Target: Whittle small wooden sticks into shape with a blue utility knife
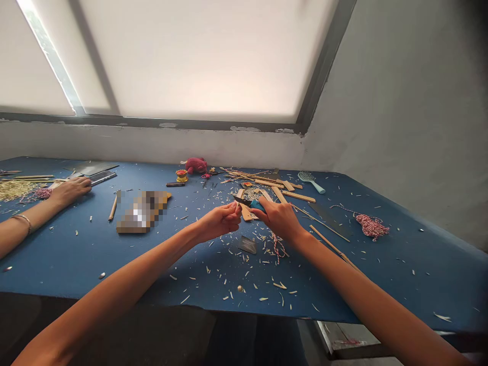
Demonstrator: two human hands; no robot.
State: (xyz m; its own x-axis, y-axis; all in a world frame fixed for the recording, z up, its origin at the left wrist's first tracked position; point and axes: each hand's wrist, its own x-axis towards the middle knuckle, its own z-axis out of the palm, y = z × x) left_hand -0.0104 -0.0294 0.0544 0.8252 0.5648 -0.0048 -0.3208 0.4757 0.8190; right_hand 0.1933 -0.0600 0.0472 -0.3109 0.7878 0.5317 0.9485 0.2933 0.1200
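Note:
My right hand [280, 218] is wrapped round a utility knife [258, 205] with a blue handle. Its dark blade points left and reaches the fingertips of my left hand [221, 221]. Those fingers are pinched together; what they hold is too small and covered to make out. Below and around both hands lie pale bamboo shavings [280, 285]. Flat wooden strips [279, 195] lie just behind the knife. A small grey metal plate [248, 245] rests below my left hand, and a loose red-and-white string [277, 246] lies under my right wrist.
The blue table [145, 264] holds a red-and-white string bundle [371, 226], a pale green hairbrush [311, 181], thin sticks [335, 246], a blurred-out flat object [143, 212], a yellow-red pincushion-like item [182, 176] and a dark red bundle [195, 165]. Another person's hand [74, 189] rests at left.

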